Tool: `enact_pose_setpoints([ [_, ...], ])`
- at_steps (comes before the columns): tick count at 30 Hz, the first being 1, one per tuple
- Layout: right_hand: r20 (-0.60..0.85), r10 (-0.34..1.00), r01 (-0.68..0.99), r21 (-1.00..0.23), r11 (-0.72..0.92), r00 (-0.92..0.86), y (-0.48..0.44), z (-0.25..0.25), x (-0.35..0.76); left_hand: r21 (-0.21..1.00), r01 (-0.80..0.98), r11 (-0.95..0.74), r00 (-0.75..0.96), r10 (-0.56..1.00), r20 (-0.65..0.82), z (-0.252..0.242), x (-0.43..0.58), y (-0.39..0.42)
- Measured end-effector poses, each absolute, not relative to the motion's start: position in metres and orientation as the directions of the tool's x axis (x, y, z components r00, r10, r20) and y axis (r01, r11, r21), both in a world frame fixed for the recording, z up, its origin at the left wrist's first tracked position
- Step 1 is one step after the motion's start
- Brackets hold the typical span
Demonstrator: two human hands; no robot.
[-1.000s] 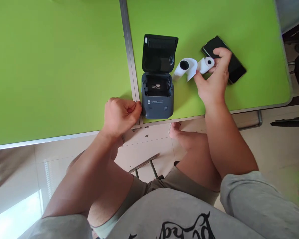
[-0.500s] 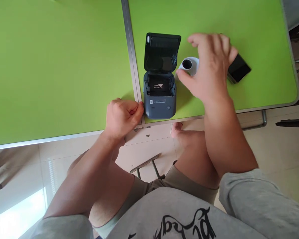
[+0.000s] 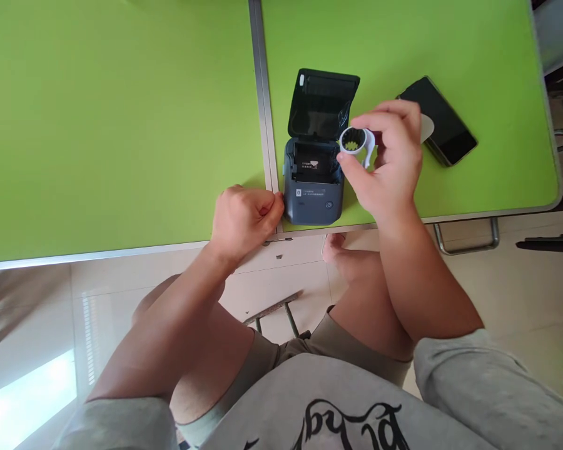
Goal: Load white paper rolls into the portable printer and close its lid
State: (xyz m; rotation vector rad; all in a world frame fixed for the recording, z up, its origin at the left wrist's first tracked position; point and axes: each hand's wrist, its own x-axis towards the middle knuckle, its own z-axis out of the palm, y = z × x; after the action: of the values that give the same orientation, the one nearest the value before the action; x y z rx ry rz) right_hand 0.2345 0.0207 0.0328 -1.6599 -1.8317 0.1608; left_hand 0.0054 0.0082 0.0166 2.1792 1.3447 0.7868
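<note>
A small dark grey label printer (image 3: 313,203) sits near the table's front edge with its black lid (image 3: 323,103) tipped up, so its inner bay shows. My left hand (image 3: 244,219) is a closed fist at the table edge, its thumb side against or very close to the printer's left side. Between thumb and fingers, my right hand (image 3: 394,159) holds a small white label roll (image 3: 353,140) with a dark ribbed core, just right of the lid hinge. A curled strip hangs from the roll. Behind those fingers, a white rounded piece (image 3: 428,127) shows in part.
A black phone (image 3: 443,122) lies at an angle right of my right hand. The green table (image 3: 122,125) has a metal seam (image 3: 261,75) running left of the printer. Below the front edge are a metal table bar (image 3: 469,250) and my legs.
My right hand has closed on the label roll and lifted it, tilting its core toward me beside the printer. The phone is now more exposed. My left hand stays a fist by the printer.
</note>
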Motion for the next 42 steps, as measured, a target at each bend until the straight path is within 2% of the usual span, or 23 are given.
enact_pose_setpoints([
  [6,0.31,0.949,0.754,-0.609,0.247,-0.061,0.017,0.024,0.224,0.655,0.636,-0.408,0.352,0.909,0.224,0.018,0.005,0.009],
  [11,0.293,0.955,0.834,-0.512,0.205,-0.055,0.017,0.031,0.217,0.64,0.642,-0.421,0.359,0.904,0.234,0.019,0.006,0.008],
  [14,0.348,0.937,0.814,-0.534,0.23,-0.036,0.019,0.03,0.213,0.635,0.641,-0.43,0.362,0.9,0.244,0.019,0.006,0.008],
  [18,0.482,0.876,0.651,-0.657,0.38,-0.026,0.03,0.015,0.215,0.622,0.653,-0.432,0.364,0.899,0.242,0.017,0.005,0.008],
  [21,0.565,0.823,0.543,-0.676,0.497,-0.05,0.043,-0.001,0.221,0.6,0.676,-0.427,0.362,0.902,0.235,0.016,0.006,0.008],
  [25,0.599,0.799,0.446,-0.699,0.559,-0.062,0.052,-0.012,0.225,0.58,0.689,-0.434,0.36,0.9,0.246,0.016,0.006,0.008],
  [35,0.564,0.822,0.417,-0.729,0.543,-0.084,0.05,-0.01,0.223,0.601,0.679,-0.42,0.358,0.905,0.229,0.016,0.005,0.007],
  [42,0.546,0.836,0.338,-0.777,0.531,-0.058,0.049,-0.01,0.222,0.612,0.677,-0.409,0.362,0.909,0.207,0.018,0.005,0.008],
])
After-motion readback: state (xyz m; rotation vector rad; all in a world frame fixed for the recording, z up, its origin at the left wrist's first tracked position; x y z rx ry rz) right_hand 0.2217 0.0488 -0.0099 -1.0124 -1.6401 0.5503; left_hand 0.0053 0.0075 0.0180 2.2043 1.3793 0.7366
